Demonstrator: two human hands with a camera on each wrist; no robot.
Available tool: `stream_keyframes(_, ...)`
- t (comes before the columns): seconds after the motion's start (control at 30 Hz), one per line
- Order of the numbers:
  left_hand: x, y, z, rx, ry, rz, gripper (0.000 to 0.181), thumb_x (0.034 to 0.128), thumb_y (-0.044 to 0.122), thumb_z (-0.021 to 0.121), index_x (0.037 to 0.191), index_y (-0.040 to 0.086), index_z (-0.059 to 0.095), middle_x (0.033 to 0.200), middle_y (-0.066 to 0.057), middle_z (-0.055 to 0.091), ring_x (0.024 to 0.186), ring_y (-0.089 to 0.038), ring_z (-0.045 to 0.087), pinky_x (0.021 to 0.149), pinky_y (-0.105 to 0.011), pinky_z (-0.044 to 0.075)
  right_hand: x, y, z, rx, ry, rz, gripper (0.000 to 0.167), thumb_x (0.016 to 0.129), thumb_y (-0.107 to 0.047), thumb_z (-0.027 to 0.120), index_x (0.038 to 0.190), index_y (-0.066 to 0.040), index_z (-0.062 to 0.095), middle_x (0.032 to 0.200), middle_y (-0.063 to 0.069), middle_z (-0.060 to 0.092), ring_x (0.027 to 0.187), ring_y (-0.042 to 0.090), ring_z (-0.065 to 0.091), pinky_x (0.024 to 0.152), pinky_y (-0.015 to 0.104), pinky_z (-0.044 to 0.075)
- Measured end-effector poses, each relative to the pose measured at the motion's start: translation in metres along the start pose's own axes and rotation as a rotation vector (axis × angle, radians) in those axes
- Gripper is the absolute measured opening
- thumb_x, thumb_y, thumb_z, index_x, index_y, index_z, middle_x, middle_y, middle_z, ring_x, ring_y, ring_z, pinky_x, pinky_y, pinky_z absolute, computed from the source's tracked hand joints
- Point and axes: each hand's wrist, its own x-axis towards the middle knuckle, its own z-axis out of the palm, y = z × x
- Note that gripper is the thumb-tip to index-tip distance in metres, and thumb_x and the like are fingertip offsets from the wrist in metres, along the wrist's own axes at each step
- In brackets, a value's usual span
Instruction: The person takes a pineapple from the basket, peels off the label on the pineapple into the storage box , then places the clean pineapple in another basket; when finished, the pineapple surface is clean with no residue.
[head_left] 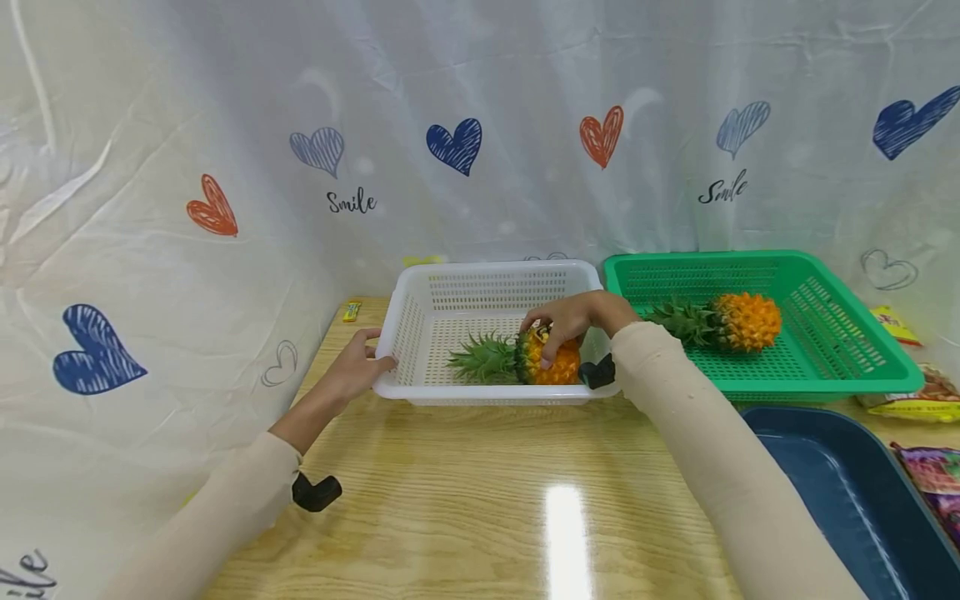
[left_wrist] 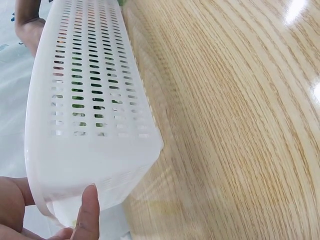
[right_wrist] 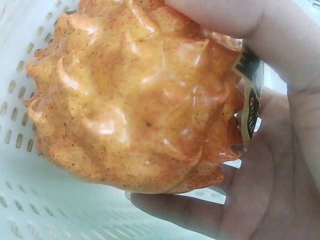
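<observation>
A small pineapple (head_left: 561,360) with orange skin and a green crown (head_left: 483,360) lies in the white plastic basket (head_left: 487,392), its crown toward the left. My right hand (head_left: 573,321) grips the fruit from above, thumb on the near side; the right wrist view shows fingers around the spiky skin (right_wrist: 135,100) and a dark label (right_wrist: 250,90) beside the palm. At the basket's left end my left hand (head_left: 358,367) holds the rim. In the left wrist view, thumb and fingers go round the corner of the white basket (left_wrist: 100,155).
A green basket (head_left: 810,387) stands to the right, holding a second pineapple (head_left: 750,322). In front of it is a dark blue tray (head_left: 780,421). Snack packets (head_left: 930,479) lie along the right edge, and a small yellow packet (head_left: 352,311) lies at the back left.
</observation>
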Motion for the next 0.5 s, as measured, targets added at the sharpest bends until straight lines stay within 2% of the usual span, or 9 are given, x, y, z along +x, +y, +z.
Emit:
stream_keyframes(0.37, 0.0005, 0.0000, -0.0006, 0.010, 0.003, -0.003, 0.069, 0.1013, 0.013, 0.054, 0.157, 0.000, 0.015, 0.136, -0.031, 0.049, 0.115, -0.040, 0.063, 0.083, -0.036, 0.056, -0.0022, -0.0056, -0.0025, 0.019, 0.037, -0.014, 0.086, 0.080, -0.044, 0.083, 0.152, -0.026, 0.039, 0.163, 0.017, 0.025, 0.141, 0.036, 0.040, 0.087, 0.040, 0.056)
stream_keyframes(0.5, -0.0007, 0.0005, -0.0007, 0.007, 0.000, -0.002, 0.069, 0.1014, 0.012, 0.054, 0.157, 0.000, 0.015, 0.136, -0.032, 0.049, 0.116, -0.041, 0.062, 0.084, -0.037, 0.056, -0.0042, -0.0083, -0.0043, 0.026, 0.041, -0.031, 0.086, 0.081, -0.042, 0.082, 0.152, -0.023, 0.038, 0.162, 0.018, 0.025, 0.139, 0.037, 0.042, 0.086, 0.041, 0.056)
